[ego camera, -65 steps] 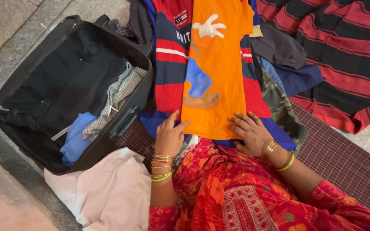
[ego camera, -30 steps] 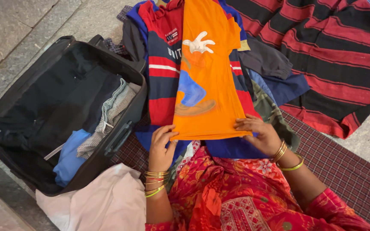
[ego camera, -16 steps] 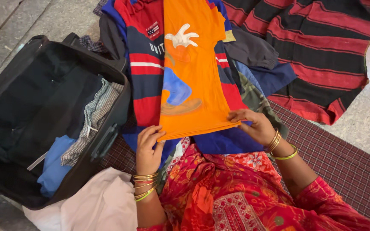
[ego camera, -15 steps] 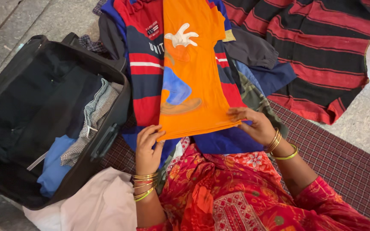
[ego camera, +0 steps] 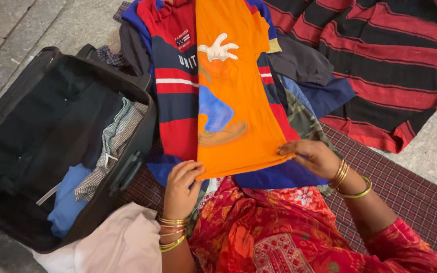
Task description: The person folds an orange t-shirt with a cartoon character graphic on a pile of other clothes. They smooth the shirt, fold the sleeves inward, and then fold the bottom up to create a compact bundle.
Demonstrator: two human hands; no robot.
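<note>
An orange shirt point(ego camera: 231, 76) folded into a long strip, with a cartoon print, lies on top of a red and navy striped shirt point(ego camera: 175, 96). My left hand point(ego camera: 182, 188) pinches the strip's lower left corner. The lower right corner is gripped by my right hand point(ego camera: 313, 156), and the bottom hem is lifted slightly off the pile. Both wrists carry gold and green bangles. My lap, in red patterned cloth point(ego camera: 274, 232), is right under the hem.
An open black suitcase point(ego camera: 6, 121) stands at the left with a blue garment point(ego camera: 67, 202) and a checked cloth point(ego camera: 115, 139) inside. A red and black striped blanket point(ego camera: 390, 55) lies at the right. Pale pink cloth point(ego camera: 120, 242) sits by my left knee on a checked mat point(ego camera: 410, 202).
Both hands went from resting flat on the orange shirt's bottom edge to gripping its corners and raising the hem a little. The view has shifted slightly.
</note>
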